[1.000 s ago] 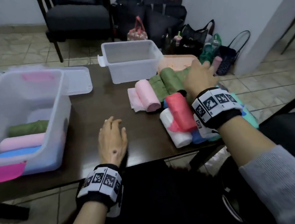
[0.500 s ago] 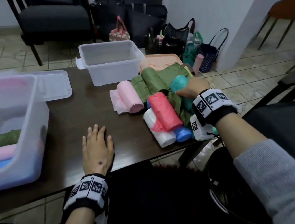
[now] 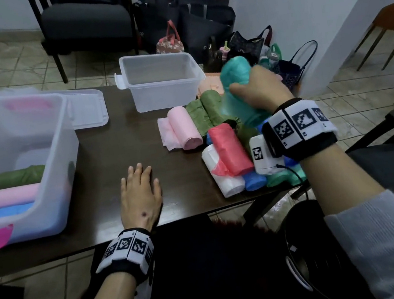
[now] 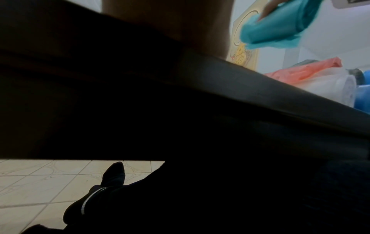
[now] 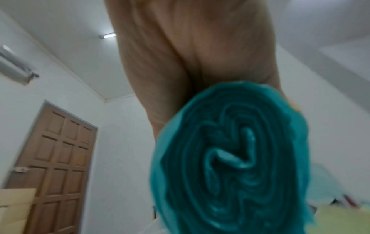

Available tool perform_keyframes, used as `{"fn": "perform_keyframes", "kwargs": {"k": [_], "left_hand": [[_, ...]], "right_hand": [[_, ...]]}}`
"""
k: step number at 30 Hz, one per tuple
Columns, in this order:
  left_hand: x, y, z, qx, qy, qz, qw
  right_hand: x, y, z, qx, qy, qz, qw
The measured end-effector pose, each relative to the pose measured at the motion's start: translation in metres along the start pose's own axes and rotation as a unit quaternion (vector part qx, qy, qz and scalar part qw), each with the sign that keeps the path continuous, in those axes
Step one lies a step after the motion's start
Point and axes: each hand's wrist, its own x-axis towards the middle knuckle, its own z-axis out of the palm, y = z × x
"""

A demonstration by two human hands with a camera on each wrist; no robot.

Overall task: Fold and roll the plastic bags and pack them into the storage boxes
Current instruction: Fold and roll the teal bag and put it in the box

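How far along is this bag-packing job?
Early on. Done: green, pink and blue rolls lie in the large clear box. In hand: the right hand grips a teal plastic bag roll, lifted above the pile; the left hand rests flat on the dark table. Left: the pink, green, red, white and blue rolls in the pile, and the smaller clear box looks empty.

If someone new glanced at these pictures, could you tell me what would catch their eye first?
Probably the teal bag roll, lifted above the table's right side in the grip of the right hand. Below it lies a bright pile of rolls, with the red roll on top. The left hand rests flat on the dark table.
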Motion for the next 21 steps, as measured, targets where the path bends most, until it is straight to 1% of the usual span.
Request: {"fn": "perform_keyframes", "kwargs": {"k": [2, 4, 6, 8, 10, 11, 12, 15, 17, 19, 20, 21], "left_hand": [[0.000, 0.000, -0.001, -0.001, -0.002, 0.000, 1.000], [0.000, -0.001, -0.001, -0.004, -0.004, 0.001, 1.000], [0.000, -0.003, 0.000, -0.010, -0.004, 0.005, 1.000], [-0.001, -0.004, 0.001, -0.034, 0.006, 0.009, 0.999], [-0.002, -0.007, 0.002, -0.082, 0.029, 0.005, 0.996], [-0.002, -0.008, 0.002, -0.109, 0.041, -0.002, 0.993], [-0.002, -0.009, 0.002, -0.135, 0.050, -0.012, 0.990], [-0.003, -0.007, -0.002, -0.197, 0.067, -0.026, 0.978], [-0.005, -0.005, -0.007, -0.225, 0.076, -0.023, 0.971], [-0.004, -0.007, -0.015, -0.253, 0.082, -0.029, 0.963], [-0.003, -0.009, -0.019, -0.266, 0.088, -0.042, 0.959], [-0.002, -0.012, -0.024, -0.277, 0.099, -0.054, 0.954]], "right_hand": [[-0.011, -0.024, 0.013, 0.034, -0.048, -0.043, 0.997], [-0.023, -0.045, 0.036, 0.038, -0.097, -0.078, 0.991], [-0.030, -0.056, 0.072, 0.029, -0.144, -0.086, 0.985], [-0.036, -0.061, 0.108, 0.022, -0.189, -0.070, 0.979], [-0.044, -0.062, 0.142, -0.020, -0.223, -0.036, 0.974], [-0.048, -0.062, 0.155, -0.040, -0.226, -0.017, 0.973], [-0.052, -0.062, 0.165, -0.035, -0.220, 0.008, 0.975], [-0.059, -0.066, 0.174, 0.019, -0.192, 0.073, 0.978], [-0.057, -0.067, 0.175, 0.054, -0.203, 0.094, 0.973], [-0.054, -0.070, 0.174, 0.129, -0.242, 0.117, 0.955], [-0.053, -0.073, 0.172, 0.173, -0.265, 0.122, 0.941], [-0.053, -0.076, 0.169, 0.231, -0.288, 0.130, 0.920]]}}
